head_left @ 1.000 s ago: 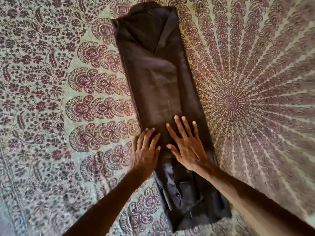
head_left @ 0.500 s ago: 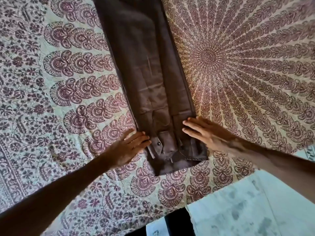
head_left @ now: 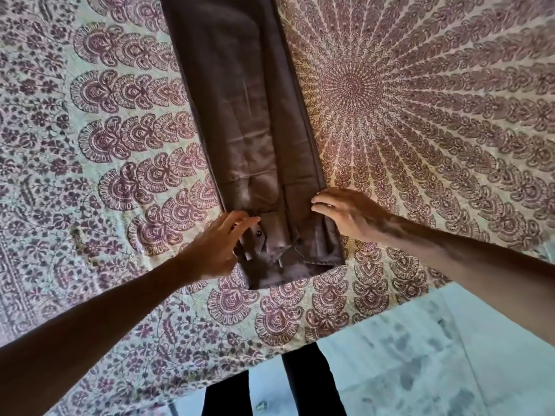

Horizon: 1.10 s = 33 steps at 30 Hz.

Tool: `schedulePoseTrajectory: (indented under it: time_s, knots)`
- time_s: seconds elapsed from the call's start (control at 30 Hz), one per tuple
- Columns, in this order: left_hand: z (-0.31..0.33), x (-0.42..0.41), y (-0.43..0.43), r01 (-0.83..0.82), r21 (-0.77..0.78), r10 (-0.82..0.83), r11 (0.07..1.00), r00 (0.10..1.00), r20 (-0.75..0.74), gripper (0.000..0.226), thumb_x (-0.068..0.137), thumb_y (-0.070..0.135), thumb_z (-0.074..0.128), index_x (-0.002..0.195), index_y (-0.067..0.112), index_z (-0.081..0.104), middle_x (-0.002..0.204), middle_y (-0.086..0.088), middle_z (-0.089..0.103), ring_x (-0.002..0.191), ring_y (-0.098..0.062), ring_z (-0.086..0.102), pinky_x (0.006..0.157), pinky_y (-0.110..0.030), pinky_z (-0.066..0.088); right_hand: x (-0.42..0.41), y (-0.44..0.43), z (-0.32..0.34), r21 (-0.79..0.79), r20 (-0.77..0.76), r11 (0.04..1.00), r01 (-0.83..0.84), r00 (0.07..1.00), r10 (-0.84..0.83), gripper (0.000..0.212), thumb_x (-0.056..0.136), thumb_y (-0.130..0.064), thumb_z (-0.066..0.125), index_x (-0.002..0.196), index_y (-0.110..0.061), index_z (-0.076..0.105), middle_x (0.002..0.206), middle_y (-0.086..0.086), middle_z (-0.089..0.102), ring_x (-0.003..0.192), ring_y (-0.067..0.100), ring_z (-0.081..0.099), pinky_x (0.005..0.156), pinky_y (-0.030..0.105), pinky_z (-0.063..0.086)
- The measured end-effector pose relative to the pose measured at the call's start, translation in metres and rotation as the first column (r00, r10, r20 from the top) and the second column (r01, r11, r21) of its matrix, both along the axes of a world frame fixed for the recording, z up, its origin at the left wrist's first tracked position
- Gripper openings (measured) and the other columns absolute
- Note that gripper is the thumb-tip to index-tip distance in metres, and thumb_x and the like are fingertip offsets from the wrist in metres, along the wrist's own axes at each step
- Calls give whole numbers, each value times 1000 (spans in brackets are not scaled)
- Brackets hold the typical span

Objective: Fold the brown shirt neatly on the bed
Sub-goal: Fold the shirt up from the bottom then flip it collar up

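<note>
A: Where is the brown shirt (head_left: 240, 115) now?

B: On the bed (head_left: 420, 145), folded lengthwise into a long narrow strip. Its hem end lies near the bed's near edge. The rest runs straight toward the far side and out past the top of the view, so the collar end is not visible.

A: And the hands?

B: Both are at the hem end. The left hand (head_left: 213, 250) is at the strip's left edge, just beside a small dark button (head_left: 258, 234), its fingers (head_left: 240, 223) and thumb drawn together on the cloth in a pinch. The right hand (head_left: 348, 217) is at the right edge, its fingers (head_left: 321, 202) curled round the folded edge.

A: So which step is this?

B: I judge the side folds are done, and this is the grip for the crosswise fold, hem up toward the collar.

A: What does that move call for?

B: Lifting both corners together and level, and carrying them up the strip without letting the tucked layers slide out. Then the hem goes down square to the side edges. The bottom looks a bit rumpled around the button, so it may need smoothing first, or the fold will come out lumpy
</note>
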<state>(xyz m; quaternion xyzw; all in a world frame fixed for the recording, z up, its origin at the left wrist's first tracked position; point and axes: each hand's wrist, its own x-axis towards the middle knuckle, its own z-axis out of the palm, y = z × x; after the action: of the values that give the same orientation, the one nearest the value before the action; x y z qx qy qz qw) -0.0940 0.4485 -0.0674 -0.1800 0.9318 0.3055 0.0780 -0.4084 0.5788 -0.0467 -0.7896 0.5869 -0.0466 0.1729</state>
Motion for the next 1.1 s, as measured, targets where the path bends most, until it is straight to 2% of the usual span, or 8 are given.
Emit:
schedulePoseTrajectory:
  time_s: [0.13,0.2,0.33,0.43,0.57,0.67,0.87,1.1]
  knots:
    - [0,-13,10,-27,80,29,996,999,-15,82,58,-7,60,137,12,45,123,-11,55,115,-27,52,97,-38,48,9,-15,-4,149,77,968,203,973,-216,37,80,16,60,111,-3,69,112,13,66,82,24,66,67,33,58]
    - [5,-22,7,-77,78,81,994,995,-58,71,62,-8,57,130,12,53,116,-11,61,108,-27,58,95,-36,48,9,-34,1,119,172,930,347,916,-363,29,83,14,58,104,-2,71,104,13,70,84,25,67,72,30,55]
    - [17,-49,-20,-164,26,166,986,972,-168,44,71,1,47,109,14,65,103,-7,63,96,-23,61,87,-33,51,-5,-79,5,112,190,835,539,813,-551,21,91,-5,55,103,-12,71,103,5,72,90,21,67,77,26,51]
    - [18,-71,-55,-297,-44,281,954,935,-217,31,79,13,49,103,13,68,103,-10,64,92,-28,61,83,-38,52,-15,-111,3,133,185,773,621,750,-635,21,91,-7,54,103,-12,71,104,4,72,93,18,66,82,25,50]
    - [6,-100,-110,-468,-128,460,874,883,-90,61,78,49,48,131,20,53,135,-8,50,122,-31,47,102,-46,42,-25,-149,1,147,130,744,652,733,-668,23,89,-7,55,104,-16,70,106,1,70,95,18,66,81,29,52]
    - [-4,-120,-155,-532,-156,538,832,843,-10,73,78,56,57,142,25,41,153,-7,32,139,-33,28,113,-49,28,-29,-182,0,143,82,763,630,761,-644,25,88,-9,57,108,-18,67,110,2,66,98,20,63,81,33,52]
    - [-7,-160,-227,-572,-272,590,773,807,-21,61,83,52,58,136,25,45,134,-12,43,117,-37,43,97,-48,40,-41,-271,-8,102,33,820,563,822,-568,32,89,-13,60,121,-16,61,121,6,58,108,25,58,87,38,52]
    - [-8,-203,-321,-633,-346,636,693,762,-122,53,85,46,58,130,18,52,136,-9,48,122,-35,44,100,-47,36,-65,-376,-22,-15,-20,892,451,892,-451,50,83,-10,63,132,-16,52,126,7,50,108,31,56,84,42,52]
